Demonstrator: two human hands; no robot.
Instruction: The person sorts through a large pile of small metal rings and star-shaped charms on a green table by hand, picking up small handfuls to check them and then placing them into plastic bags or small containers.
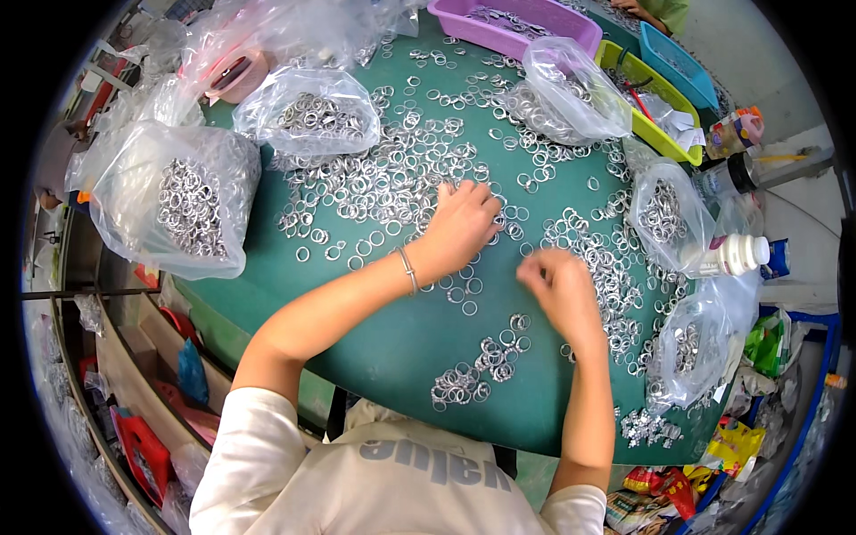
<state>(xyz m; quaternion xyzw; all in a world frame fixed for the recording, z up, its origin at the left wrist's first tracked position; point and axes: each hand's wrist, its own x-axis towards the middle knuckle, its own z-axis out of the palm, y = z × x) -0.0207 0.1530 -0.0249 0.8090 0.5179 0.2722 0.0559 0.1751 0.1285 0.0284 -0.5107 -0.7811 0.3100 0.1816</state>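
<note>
Closest to you, near the tabletop's [392,348] front edge, a small cluster of metal rings [473,370] lies tangled together. Your left hand [459,227] rests palm-down on the big spread of loose rings [383,178], fingers extended and pressing on them rather than closed around anything. Your right hand [557,285] hovers just right of it with the fingers curled inward as if pinching; whether a ring sits between them you cannot tell from this angle.

Watch the rim: rings lying near the curved right edge [646,426] could slide off the smooth green surface if your forearm sweeps them, and they would vanish into the clutter on the floor. The thin clear bags [174,201] are soft and slack, so a nudge from your elbow could tip one and spill its load. Rings interlock easily, so lifting one may drag others along.

Every ring is a small, shiny, silvery hoop, hard and slippery. The bags are crinkly, translucent film, heaped with the same rings. At the far side stand rigid plastic trays, a purple tray [508,27], a yellow-green one [655,107] and a blue one [682,67]. A white plastic bottle [736,254] lies at your right among more bags.
</note>
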